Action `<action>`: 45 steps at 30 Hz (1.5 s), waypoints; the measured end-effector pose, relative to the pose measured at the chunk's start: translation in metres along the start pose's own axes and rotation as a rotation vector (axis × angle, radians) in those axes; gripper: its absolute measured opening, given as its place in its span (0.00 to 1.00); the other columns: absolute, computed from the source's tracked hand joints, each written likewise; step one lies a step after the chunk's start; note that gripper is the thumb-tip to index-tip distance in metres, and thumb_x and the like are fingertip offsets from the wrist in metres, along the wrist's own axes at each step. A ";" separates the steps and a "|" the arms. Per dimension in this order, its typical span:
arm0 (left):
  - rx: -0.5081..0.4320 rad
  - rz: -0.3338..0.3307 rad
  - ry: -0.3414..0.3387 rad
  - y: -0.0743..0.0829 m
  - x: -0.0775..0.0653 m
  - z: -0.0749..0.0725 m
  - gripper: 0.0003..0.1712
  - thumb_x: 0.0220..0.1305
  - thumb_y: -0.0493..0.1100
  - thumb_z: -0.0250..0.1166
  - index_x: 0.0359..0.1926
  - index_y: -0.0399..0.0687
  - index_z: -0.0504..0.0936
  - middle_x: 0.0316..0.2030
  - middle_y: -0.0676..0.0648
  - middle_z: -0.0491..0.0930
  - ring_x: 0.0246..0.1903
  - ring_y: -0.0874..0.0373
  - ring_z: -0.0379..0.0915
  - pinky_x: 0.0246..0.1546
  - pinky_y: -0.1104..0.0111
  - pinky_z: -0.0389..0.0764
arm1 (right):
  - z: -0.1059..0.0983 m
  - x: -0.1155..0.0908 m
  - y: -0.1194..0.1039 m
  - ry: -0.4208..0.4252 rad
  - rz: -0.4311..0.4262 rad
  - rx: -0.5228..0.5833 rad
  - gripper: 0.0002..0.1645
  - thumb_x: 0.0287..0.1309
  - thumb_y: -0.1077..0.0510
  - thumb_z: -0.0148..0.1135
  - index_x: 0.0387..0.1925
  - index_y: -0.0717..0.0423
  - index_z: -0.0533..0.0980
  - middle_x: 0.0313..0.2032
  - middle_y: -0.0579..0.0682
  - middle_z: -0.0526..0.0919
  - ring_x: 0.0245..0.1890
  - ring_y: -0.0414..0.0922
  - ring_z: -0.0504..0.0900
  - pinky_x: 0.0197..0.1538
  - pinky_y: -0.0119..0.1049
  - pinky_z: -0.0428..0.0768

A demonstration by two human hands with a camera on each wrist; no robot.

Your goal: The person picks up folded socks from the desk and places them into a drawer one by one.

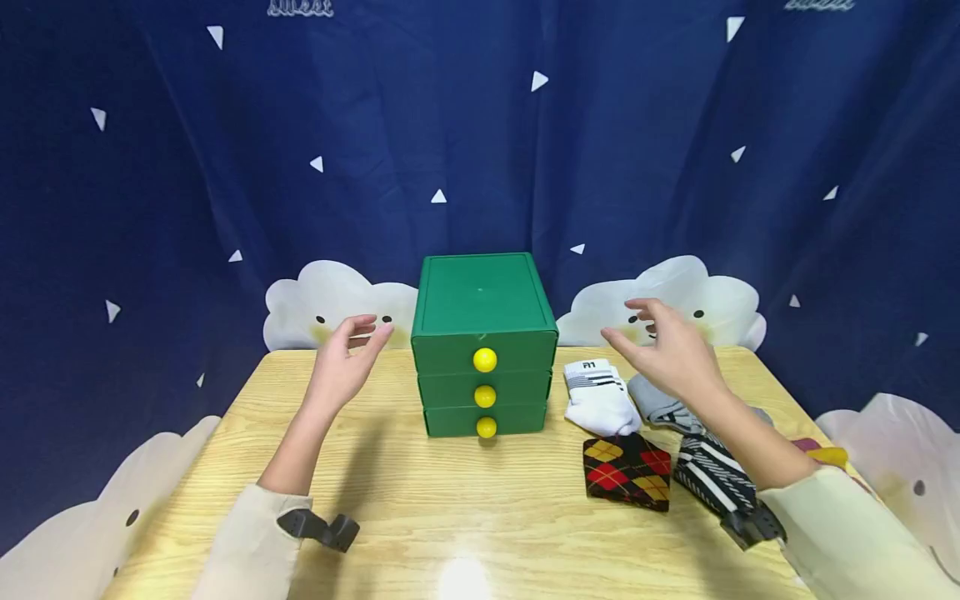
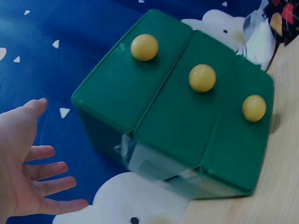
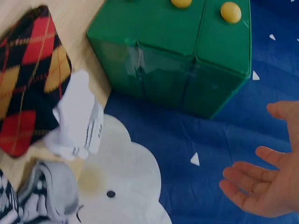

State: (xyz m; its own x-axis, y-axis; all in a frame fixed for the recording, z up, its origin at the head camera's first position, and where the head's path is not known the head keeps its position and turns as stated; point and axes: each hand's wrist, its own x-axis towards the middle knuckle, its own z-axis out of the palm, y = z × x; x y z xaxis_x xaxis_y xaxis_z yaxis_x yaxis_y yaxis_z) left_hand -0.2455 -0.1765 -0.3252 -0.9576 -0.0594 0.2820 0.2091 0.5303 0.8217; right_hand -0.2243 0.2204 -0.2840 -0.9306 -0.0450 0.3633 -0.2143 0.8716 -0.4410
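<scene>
A green three-drawer box [image 1: 480, 296] with round yellow knobs stands at the back middle of the table, all drawers closed. My left hand [image 1: 348, 362] hovers to its left, fingers spread and holding nothing. To the box's right my right hand [image 1: 671, 346] hangs in the air, fingers apart, touching nothing. Below and beside the right hand lie folded socks: a white pair [image 1: 600, 400], a grey pair [image 1: 656, 406], a black-and-white striped pair [image 1: 712, 475] and a red, yellow and black argyle pair [image 1: 628, 471]. In the left wrist view, the knobs [image 2: 202, 78] face the camera.
The wooden table [image 1: 450, 492] runs back to a dark blue curtain [image 1: 450, 125] with white triangles and cloud shapes. Partly behind my right forearm, something dark red and yellow [image 1: 827, 455] lies at the table's right edge. Clear tape [image 2: 154, 161] shows on the box's side.
</scene>
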 end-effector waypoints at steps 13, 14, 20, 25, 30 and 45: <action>-0.319 -0.073 -0.045 0.002 0.008 0.042 0.30 0.68 0.58 0.52 0.62 0.45 0.66 0.59 0.40 0.69 0.58 0.46 0.68 0.52 0.49 0.76 | 0.044 -0.007 -0.029 0.002 -0.033 0.296 0.23 0.55 0.45 0.64 0.47 0.55 0.75 0.38 0.55 0.83 0.37 0.50 0.82 0.39 0.41 0.80; -0.346 -0.076 -0.044 0.001 0.009 0.044 0.29 0.68 0.56 0.52 0.62 0.44 0.66 0.58 0.39 0.69 0.58 0.46 0.68 0.52 0.48 0.76 | 0.048 -0.006 -0.032 0.006 -0.037 0.315 0.22 0.55 0.46 0.65 0.46 0.55 0.75 0.37 0.54 0.83 0.36 0.49 0.82 0.38 0.40 0.79; -0.452 -0.116 -0.041 0.003 0.010 0.051 0.27 0.69 0.53 0.51 0.62 0.43 0.66 0.56 0.40 0.69 0.59 0.48 0.66 0.52 0.47 0.75 | 0.067 -0.008 -0.049 0.011 -0.066 0.400 0.18 0.54 0.50 0.66 0.43 0.54 0.76 0.34 0.51 0.83 0.32 0.45 0.81 0.37 0.37 0.78; -0.485 -0.130 -0.041 0.004 0.011 0.052 0.26 0.69 0.53 0.52 0.61 0.44 0.67 0.56 0.41 0.69 0.58 0.49 0.66 0.52 0.47 0.75 | 0.084 -0.010 -0.059 -0.001 -0.079 0.472 0.16 0.53 0.52 0.67 0.42 0.54 0.77 0.32 0.50 0.83 0.31 0.43 0.80 0.37 0.34 0.78; -0.491 -0.139 -0.053 0.004 0.011 0.053 0.25 0.69 0.51 0.53 0.62 0.45 0.66 0.57 0.40 0.69 0.59 0.49 0.66 0.52 0.47 0.74 | 0.101 -0.010 -0.068 0.002 -0.089 0.521 0.15 0.52 0.54 0.68 0.41 0.54 0.77 0.32 0.50 0.83 0.31 0.43 0.80 0.37 0.33 0.79; -0.428 -0.108 -0.069 0.002 0.015 0.052 0.26 0.68 0.53 0.53 0.64 0.54 0.66 0.60 0.41 0.68 0.59 0.47 0.67 0.49 0.47 0.76 | 0.136 -0.006 -0.089 0.059 -0.168 0.524 0.20 0.49 0.55 0.70 0.43 0.53 0.74 0.29 0.50 0.80 0.27 0.40 0.80 0.34 0.29 0.79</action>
State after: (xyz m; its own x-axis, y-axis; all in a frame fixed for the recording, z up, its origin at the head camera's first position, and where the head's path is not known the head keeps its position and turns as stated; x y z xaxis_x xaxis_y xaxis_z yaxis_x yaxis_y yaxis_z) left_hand -0.2698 -0.1324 -0.3451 -0.9865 -0.0306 0.1611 0.1562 0.1251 0.9798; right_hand -0.2398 0.0761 -0.3587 -0.8559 -0.1224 0.5025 -0.4916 0.4947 -0.7167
